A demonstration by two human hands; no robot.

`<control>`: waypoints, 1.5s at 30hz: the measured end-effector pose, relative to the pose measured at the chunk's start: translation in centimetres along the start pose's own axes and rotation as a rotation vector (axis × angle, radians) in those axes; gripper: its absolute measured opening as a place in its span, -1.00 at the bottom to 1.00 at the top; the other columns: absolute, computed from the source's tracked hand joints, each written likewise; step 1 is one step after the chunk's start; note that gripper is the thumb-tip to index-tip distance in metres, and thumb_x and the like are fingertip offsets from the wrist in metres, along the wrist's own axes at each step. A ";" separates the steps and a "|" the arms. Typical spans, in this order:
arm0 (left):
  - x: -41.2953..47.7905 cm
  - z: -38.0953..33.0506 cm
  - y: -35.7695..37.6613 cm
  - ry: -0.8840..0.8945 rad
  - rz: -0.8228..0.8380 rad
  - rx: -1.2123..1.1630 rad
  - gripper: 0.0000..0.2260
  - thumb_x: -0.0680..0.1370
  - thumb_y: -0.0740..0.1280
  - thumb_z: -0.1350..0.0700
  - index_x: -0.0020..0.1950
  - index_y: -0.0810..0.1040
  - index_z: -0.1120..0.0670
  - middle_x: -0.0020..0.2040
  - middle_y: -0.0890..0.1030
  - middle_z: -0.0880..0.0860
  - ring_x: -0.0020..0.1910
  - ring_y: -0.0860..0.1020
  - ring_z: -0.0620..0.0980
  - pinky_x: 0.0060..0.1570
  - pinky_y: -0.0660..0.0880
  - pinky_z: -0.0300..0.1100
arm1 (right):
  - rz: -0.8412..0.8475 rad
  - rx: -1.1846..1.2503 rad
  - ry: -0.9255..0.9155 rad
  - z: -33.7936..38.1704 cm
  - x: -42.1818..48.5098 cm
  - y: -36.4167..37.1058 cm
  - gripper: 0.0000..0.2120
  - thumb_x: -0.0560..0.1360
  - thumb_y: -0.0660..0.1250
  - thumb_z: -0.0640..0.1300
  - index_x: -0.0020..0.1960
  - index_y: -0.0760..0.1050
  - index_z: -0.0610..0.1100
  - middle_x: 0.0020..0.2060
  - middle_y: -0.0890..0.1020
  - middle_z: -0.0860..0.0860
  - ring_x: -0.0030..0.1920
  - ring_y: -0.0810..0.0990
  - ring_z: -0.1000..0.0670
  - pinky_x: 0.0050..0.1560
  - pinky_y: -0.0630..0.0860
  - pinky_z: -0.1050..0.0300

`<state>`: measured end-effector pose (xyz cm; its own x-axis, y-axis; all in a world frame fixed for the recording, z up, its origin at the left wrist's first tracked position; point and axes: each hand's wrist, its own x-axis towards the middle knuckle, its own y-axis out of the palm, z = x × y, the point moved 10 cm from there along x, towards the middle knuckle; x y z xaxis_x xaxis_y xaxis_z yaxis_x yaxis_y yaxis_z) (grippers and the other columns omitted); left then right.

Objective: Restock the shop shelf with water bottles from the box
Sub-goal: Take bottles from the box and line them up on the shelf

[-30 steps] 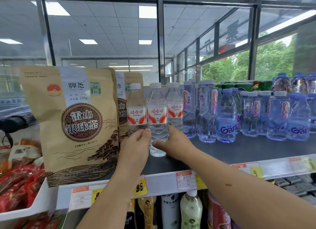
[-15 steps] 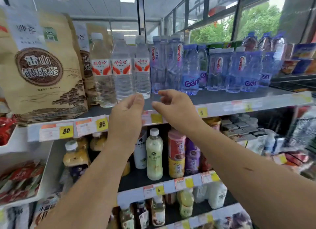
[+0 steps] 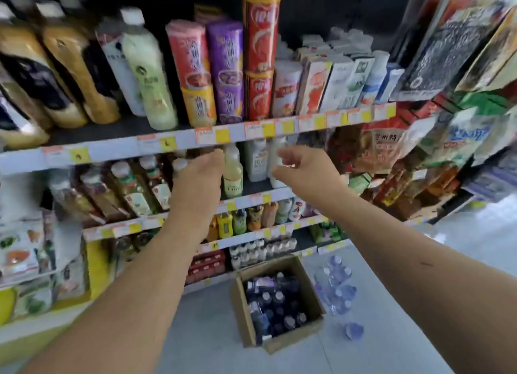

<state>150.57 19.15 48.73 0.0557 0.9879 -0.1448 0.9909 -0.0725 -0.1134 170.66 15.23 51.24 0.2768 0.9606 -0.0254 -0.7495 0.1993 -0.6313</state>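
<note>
While both hands hang empty with loosely curled fingers before the shelves [image 3: 179, 144], left hand [image 3: 201, 178] at 9 o'clock and right hand [image 3: 302, 169] at 3, the box [image 3: 240, 312] sits on the floor at 6 o'clock, its water bottles [image 3: 275, 303] upright, caps up; more bottles [image 3: 337, 287] stand just beside it at 5 o'clock.

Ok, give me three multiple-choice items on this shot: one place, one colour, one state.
1. The cardboard box sits: A on the floor; B on a shelf; C in a hand.
2. The topmost can is: A green; B red; C black.
3. The hands: A both hold bottles; B one holds a bottle; C both hold nothing.
Answers: A, it rests on the floor; B, its label is red; C, left hand and right hand hover with nothing in them.
</note>
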 end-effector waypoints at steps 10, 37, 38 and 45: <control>-0.3 28.2 7.0 -0.398 0.146 0.205 -0.55 0.65 0.14 -0.19 0.47 0.41 -0.02 0.36 0.48 -0.05 0.32 0.47 0.04 0.33 0.40 0.16 | 0.200 -0.115 0.424 -28.1 -5.2 16.4 -0.72 0.54 0.37 -0.06 0.23 0.56 -0.05 0.08 0.68 -0.07 -0.03 0.66 -0.13 -0.10 0.58 0.01; 6.9 67.6 14.0 -0.519 -0.085 0.052 -0.77 0.53 0.21 -0.29 -0.12 0.58 -0.22 0.00 0.61 -0.18 0.07 0.62 -0.12 0.24 0.49 0.16 | 0.587 -0.688 -0.012 -63.7 6.5 47.5 -0.42 0.31 0.48 0.03 0.28 0.39 0.00 0.19 0.55 -0.09 0.21 0.50 -0.20 0.21 0.47 -0.14; 7.0 67.2 13.9 -0.511 -0.084 0.055 -0.77 0.52 0.21 -0.30 -0.15 0.60 -0.26 0.00 0.62 -0.18 0.06 0.62 -0.12 0.23 0.49 0.16 | 0.553 -0.650 -0.001 -63.3 6.2 46.9 -0.45 0.32 0.46 0.00 0.26 0.40 -0.04 0.17 0.55 -0.11 0.20 0.49 -0.21 0.20 0.47 -0.14; 5.3 58.3 11.2 -0.449 -0.150 0.037 -0.72 0.53 0.21 -0.32 0.03 0.59 -0.21 0.07 0.65 -0.18 0.05 0.63 -0.16 0.27 0.46 0.14 | 0.350 -0.209 0.131 -54.5 2.8 37.1 -0.42 0.29 0.56 -0.01 0.19 0.36 -0.05 0.07 0.52 -0.03 0.12 0.49 -0.08 0.04 0.47 0.07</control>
<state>154.87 15.60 -10.58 -0.1541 0.8315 -0.5338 0.9785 0.0535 -0.1991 176.41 14.76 -14.51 0.1116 0.9279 -0.3557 -0.6779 -0.1906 -0.7100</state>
